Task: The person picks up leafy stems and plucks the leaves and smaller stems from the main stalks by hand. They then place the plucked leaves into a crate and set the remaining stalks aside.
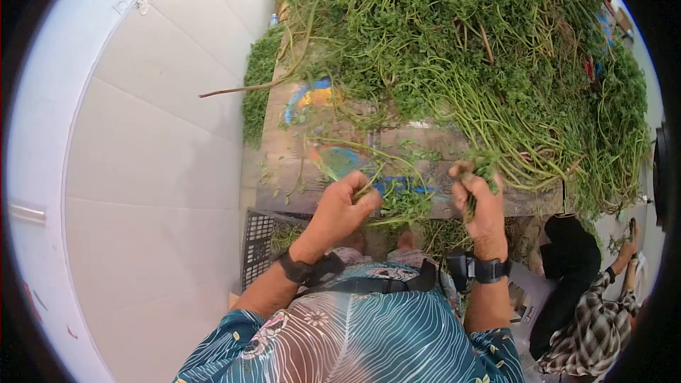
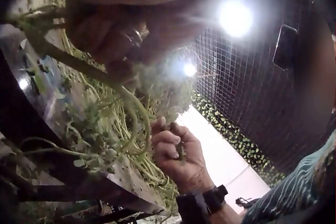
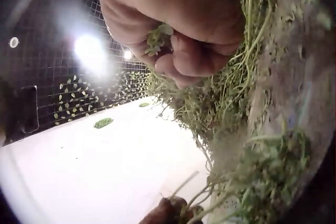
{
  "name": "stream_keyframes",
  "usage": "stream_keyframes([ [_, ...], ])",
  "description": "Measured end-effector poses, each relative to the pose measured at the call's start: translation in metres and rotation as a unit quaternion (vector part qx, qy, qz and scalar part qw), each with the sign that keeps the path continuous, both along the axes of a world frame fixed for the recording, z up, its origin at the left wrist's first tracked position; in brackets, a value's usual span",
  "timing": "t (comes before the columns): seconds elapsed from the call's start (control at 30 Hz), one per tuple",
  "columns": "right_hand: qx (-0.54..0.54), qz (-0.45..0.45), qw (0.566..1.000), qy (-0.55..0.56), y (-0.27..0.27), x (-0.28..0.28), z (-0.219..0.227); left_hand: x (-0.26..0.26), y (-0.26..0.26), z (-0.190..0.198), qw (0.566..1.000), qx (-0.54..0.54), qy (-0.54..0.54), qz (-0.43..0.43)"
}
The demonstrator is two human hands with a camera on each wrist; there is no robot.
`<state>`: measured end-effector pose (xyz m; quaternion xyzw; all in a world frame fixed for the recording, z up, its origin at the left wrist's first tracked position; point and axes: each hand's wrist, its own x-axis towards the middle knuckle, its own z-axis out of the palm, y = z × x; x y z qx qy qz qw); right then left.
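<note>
A large heap of leafy green stems (image 1: 482, 50) covers a worn wooden table (image 1: 298, 170). At the table's near edge my left hand (image 1: 347, 202) pinches a few thin stems (image 1: 386, 198) that trail to the right. My right hand (image 1: 479, 195) is curled round a small bunch of the greens (image 1: 486, 167) pulled from the heap. In the left wrist view my left hand's fingers (image 2: 113, 40) grip a stem (image 2: 68, 61), and my right hand (image 2: 176, 153) shows beyond. The right wrist view has my right hand (image 3: 178, 29) clenched on leaves (image 3: 157, 37).
A black plastic crate (image 1: 259, 241) stands under the table on the left. White tiled floor (image 1: 156, 142) spreads to the left. Another person in a checked shirt (image 1: 596, 319) sits at the lower right. Wire mesh (image 2: 252, 92) shows in both wrist views.
</note>
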<state>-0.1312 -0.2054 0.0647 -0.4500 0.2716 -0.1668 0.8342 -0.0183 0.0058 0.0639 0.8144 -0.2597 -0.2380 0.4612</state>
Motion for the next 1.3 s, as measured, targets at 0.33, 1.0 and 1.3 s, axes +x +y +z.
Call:
stream_keyframes([
  [0.33,0.001,0.147,0.981,0.127,0.041,-0.001,-0.01,-0.002,-0.005,-0.003,0.997,-0.014,0.068,-0.019],
  [1.0,-0.082,0.225,0.968,0.071,0.054,0.013,0.008,-0.003,-0.005,0.011,0.98,-0.089,0.162,-0.078],
  [1.3,-0.413,0.143,0.898,-0.053,0.067,0.026,-0.002,-0.002,-0.011,0.01,0.957,-0.125,0.263,0.017],
])
